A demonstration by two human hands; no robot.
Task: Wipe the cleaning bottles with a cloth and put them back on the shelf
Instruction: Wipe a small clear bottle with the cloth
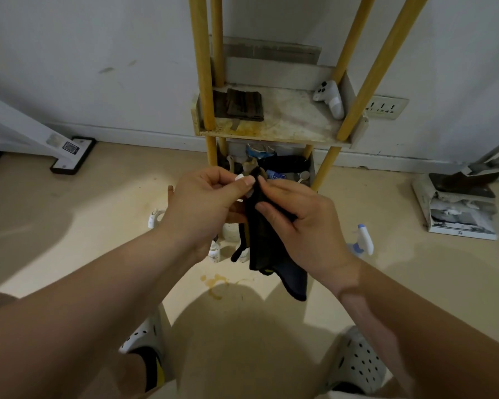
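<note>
1. Dim, even indoor light; a brighter patch lies on the floor [133,182] at left.
2. Soft shadows pool beneath the arms.
3. Wide-angle distortion bends the edges; the shelf [274,125] posts splay.

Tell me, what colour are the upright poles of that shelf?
The shelf poles are yellow, seen best in the head view.

We see a white game controller [330,98] leaning in the tray's back right corner, a dark ribbed folded mat [244,104] at its left, a white wall socket [386,107] to the right, a stack of worn printed books [460,210] on our beige floor, a yellowish stain [216,283] near our feet.
</note>
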